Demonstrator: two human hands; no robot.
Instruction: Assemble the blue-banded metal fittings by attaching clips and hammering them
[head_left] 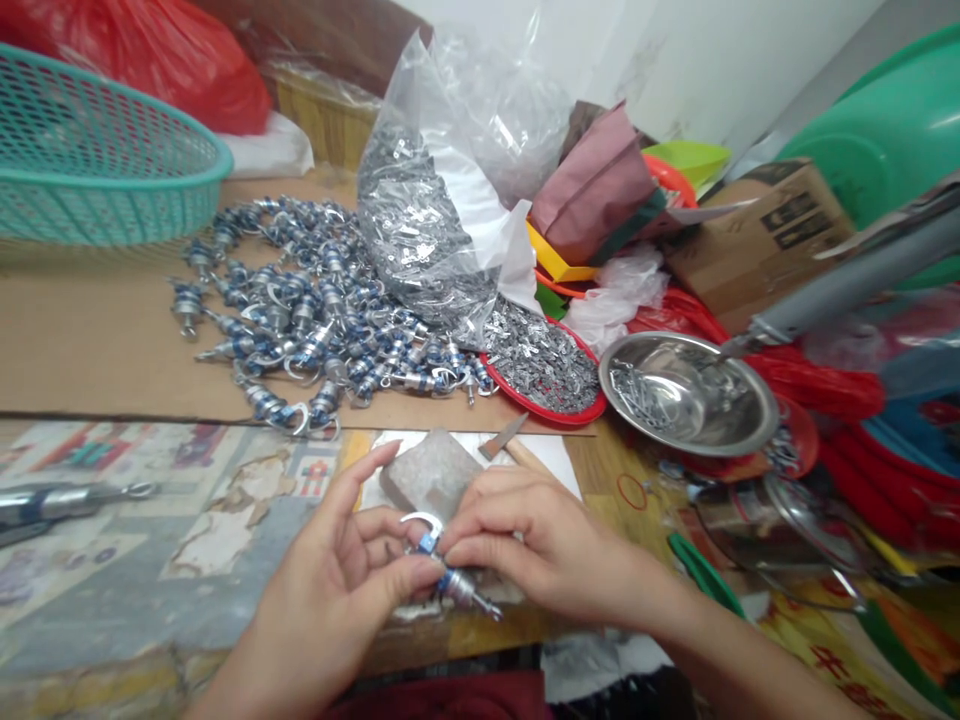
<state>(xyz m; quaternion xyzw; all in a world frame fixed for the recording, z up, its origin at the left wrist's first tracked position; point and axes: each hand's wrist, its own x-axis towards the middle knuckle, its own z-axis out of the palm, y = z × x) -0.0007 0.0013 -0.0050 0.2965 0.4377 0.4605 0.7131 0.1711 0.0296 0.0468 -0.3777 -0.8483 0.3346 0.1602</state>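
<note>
Both hands meet above the table's front edge on one small blue-and-silver metal fitting with a curved silver hook [459, 588]. My left hand [349, 565] pinches it between thumb and fingers, the index finger raised. From the other side, the fingertips of my right hand [525, 535] close on its middle, near the blue part; anything tiny between them is hidden. The hook curls upward and the narrow tip points down to the right. Just behind the hands lies a grey stone-like block [431, 470]. Beside it rests a hammer [506, 437], its wooden handle partly behind my right hand.
A pile of similar fittings [300, 300] covers the cardboard. Small metal clips fill a clear bag [420, 230] and a red dish [551, 370]. Right of it stands a steel bowl [705, 400] under a grey tool. A pneumatic-looking tool [67, 502] lies left; a turquoise basket [112, 190] sits behind.
</note>
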